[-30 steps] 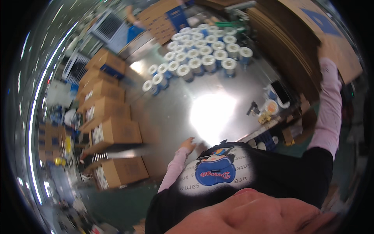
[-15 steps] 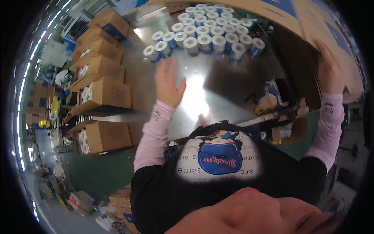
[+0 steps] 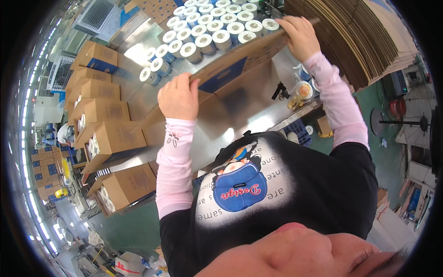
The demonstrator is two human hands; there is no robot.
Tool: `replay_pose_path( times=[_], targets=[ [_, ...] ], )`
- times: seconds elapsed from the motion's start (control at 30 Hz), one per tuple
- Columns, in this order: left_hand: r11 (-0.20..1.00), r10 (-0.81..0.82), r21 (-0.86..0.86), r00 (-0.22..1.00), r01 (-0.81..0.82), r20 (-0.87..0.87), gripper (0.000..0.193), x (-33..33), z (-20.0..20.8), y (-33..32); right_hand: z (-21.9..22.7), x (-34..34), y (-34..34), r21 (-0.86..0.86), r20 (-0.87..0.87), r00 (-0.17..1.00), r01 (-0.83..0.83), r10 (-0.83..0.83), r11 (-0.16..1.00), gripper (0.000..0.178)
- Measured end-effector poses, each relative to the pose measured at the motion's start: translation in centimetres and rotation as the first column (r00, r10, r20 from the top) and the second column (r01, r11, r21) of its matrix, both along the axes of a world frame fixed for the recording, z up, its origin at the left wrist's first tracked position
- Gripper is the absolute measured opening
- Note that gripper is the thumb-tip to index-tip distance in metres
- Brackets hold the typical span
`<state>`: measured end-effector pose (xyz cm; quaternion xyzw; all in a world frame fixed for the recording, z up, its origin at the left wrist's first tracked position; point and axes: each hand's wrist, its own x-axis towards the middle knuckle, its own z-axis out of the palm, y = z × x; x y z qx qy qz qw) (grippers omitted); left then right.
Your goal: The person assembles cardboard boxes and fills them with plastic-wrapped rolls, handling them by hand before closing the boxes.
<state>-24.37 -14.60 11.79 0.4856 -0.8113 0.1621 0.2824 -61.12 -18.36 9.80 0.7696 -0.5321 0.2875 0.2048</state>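
Note:
A flat brown cardboard carton point(image 3: 265, 51) with a blue printed patch is held on edge, slanting across the metal table. My left hand point(image 3: 178, 98) closes over its upper edge near the left end, thumb on the near side. Farther right, my right hand point(image 3: 300, 39) grips the same edge close to the other end. Just behind the carton stand many white-topped rolls with blue sides point(image 3: 222, 39), packed close together on the table. The carton hides the lower part of some of them.
Several open cardboard boxes point(image 3: 115, 111) holding white rolls line the left side. On the right rises a stack of flattened cartons point(image 3: 355, 39). A black tape-gun-like tool point(image 3: 280, 91) and a yellowish tape roll point(image 3: 303, 89) lie near the table's front edge. A standing fan point(image 3: 401, 122) is at the right.
My right hand has come in from the stack on the right, bringing a flat carton over the table. My left hand, open and empty before, now holds that carton's edge.

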Motion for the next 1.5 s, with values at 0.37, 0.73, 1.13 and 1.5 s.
replay_pose_path(
  times=[0.37, 0.73, 1.13, 1.5],
  targets=[
    [0.972, 0.075, 0.229, 0.996, -0.061, -0.052, 0.037, -3.1, 2.4, -1.7, -18.3, -10.5, 5.4, 0.507, 0.275, 0.68, 0.499, -0.68, 0.703, 0.052],
    [0.999, -0.052, -0.011, 0.999, 0.052, 0.011, 0.028, -3.9, 1.2, -2.8, -31.4, -10.2, 6.3, 0.889, 0.01, 0.532, 0.384, -0.847, 0.251, 0.029],
    [0.986, -0.128, 0.107, 0.992, 0.126, 0.014, 0.035, -5.0, 2.1, -0.1, -9.6, 11.1, 3.1, 0.351, 0.935, 0.228, -0.484, -0.272, 0.802, 0.006],
    [0.983, -0.124, 0.144, 0.988, 0.11, 0.096, 0.037, -4.4, 1.6, 0.8, -1.3, 16.6, 5.9, 0.178, 0.805, 0.559, -0.546, 0.198, 0.819, 0.017]
  ],
)
